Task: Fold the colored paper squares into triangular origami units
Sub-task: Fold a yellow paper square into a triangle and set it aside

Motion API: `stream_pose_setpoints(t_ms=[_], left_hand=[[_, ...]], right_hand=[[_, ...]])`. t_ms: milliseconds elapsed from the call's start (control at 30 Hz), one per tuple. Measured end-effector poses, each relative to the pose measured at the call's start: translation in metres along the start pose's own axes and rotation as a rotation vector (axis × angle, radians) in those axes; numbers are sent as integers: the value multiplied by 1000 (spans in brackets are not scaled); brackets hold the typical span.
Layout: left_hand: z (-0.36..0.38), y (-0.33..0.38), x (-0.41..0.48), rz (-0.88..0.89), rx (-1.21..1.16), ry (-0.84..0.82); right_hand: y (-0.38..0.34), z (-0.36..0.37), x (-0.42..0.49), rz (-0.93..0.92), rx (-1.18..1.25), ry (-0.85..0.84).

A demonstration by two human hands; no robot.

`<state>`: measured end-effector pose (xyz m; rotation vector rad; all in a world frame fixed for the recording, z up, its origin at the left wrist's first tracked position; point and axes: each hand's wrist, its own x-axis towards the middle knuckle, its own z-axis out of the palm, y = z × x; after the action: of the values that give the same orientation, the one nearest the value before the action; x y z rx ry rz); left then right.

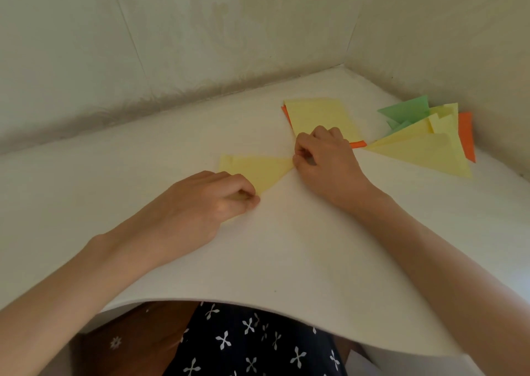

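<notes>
A yellow paper folded into a triangle point(258, 170) lies flat on the white table point(286, 246) between my hands. My left hand point(212, 200) has its fingers curled over the triangle's near corner and pinches it against the table. My right hand point(324, 157) pinches the triangle's right tip with curled fingers. Behind the right hand lies a stack of unfolded squares point(321, 117), yellow on top with orange showing at its edges. A pile of folded triangles point(424, 140) in yellow, green and orange sits at the right.
Pale walls point(200, 45) close off the table at the back and on the right, meeting in a corner behind the piles. The table's near edge curves above a lap in dark flower-print fabric point(252, 344).
</notes>
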<state>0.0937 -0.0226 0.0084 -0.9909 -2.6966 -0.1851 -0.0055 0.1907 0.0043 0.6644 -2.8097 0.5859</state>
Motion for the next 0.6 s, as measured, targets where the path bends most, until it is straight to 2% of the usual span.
stream_pose_setpoints(t_ms=[100,400,600], left_hand=[[-3,6,-9,-23,-84,31],[-8,7,-38,15,-127,75],[-13,-2,-26,-86,-359,16]], right_hand=[[0,0,-1,-4,5,15],[3,1,-2,-55,29,53],[2,0,2,-203,47,199]])
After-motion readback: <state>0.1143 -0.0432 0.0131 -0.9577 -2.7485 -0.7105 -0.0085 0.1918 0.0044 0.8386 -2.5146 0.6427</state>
